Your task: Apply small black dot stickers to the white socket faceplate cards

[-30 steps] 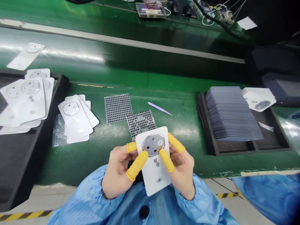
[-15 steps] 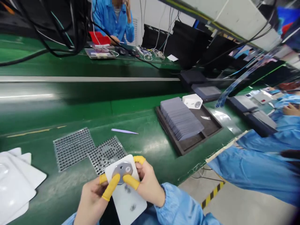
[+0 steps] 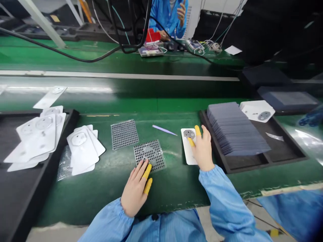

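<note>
Green worktable stretches across the frame, with black cables hanging above it at the top centre, where a person in blue sits beyond the far edge. At the lower centre, the left hand lies loose with its fingers extended, holding nothing, the tips on the lower left edge of a sheet of black dots. Just right of centre, the right hand has its fingers spread over a white card, yellow-covered thumb and forefinger on its grey disc end; the card lies flat on the table. Purple tweezers rest between that card and a second dotted sheet. On the right, a black tray bears a grey stack and some white cards. Overlapping white cards lie at middle left, beside another dark tray.
</note>
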A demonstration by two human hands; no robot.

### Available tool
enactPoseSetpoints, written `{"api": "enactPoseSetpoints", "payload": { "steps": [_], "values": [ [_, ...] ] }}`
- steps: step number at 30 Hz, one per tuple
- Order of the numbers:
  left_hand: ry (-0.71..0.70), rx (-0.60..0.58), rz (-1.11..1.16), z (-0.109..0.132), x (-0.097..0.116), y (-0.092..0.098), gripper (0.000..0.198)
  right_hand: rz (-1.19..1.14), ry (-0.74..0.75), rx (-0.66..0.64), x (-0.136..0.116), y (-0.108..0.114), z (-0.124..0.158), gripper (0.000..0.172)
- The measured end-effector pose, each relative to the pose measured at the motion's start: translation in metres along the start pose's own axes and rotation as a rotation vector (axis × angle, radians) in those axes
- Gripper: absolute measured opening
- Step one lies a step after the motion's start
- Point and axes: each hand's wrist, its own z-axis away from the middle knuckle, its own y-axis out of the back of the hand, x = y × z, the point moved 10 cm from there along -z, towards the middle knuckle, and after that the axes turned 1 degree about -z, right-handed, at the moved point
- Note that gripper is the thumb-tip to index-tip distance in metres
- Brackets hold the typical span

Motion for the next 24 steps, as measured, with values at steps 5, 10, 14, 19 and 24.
{"api": "enactPoseSetpoints", "payload": {
  "steps": [5,10,14,19,24],
  "values": [
    [0.025,0.033,0.155,0.017,0.002,0.004,0.053,-0.026,0.528,-0.439,-0.101,-0.075,0.092,0.029],
    [0.587,0.294,0.661,0.025,-0.057,0.012,0.063,-0.239,0.488,-0.375,-0.102,-0.087,0.116,0.029],
    [0.69,0.212,1.014,0.01,-0.054,0.001,0.063,-0.277,0.47,-0.34,-0.096,-0.08,0.109,0.036],
    [0.664,0.055,1.047,-0.005,-0.04,0.0,0.032,-0.34,0.473,-0.309,-0.101,-0.067,0.106,0.039],
    [0.655,0.284,0.736,-0.033,-0.089,0.049,0.051,-0.362,0.405,-0.215,-0.103,-0.065,0.075,0.033]
  ]
}}
